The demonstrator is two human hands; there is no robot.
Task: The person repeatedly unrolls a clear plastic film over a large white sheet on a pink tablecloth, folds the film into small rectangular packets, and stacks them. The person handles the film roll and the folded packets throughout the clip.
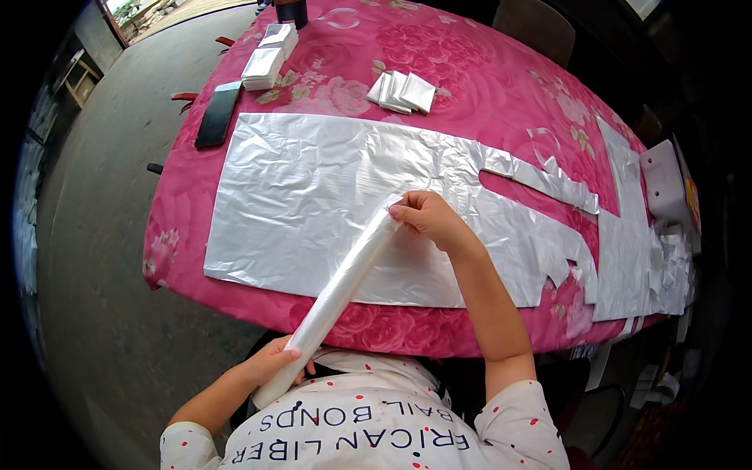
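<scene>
A long, narrow folded strip of whitish plastic bag (337,286) slants from my lap up over the table. My right hand (429,219) pinches its upper end between thumb and fingers. Lower down, my left hand (272,363) is closed round the strip near its bottom end, with the thumb on top. Beneath the strip, a white plastic carrier bag (290,196) lies spread flat and creased, its handle loops pointing right. Part of this flat bag is hidden by my right forearm and the strip.
Pink flowered cloth (376,327) covers the table. Small folded bag packets (403,92) lie beyond the flat bag. Stacked packets (263,66) stand far left, near a phone (218,114) and a dark cup (291,12). More bags (623,262) and a white container (664,180) are at right.
</scene>
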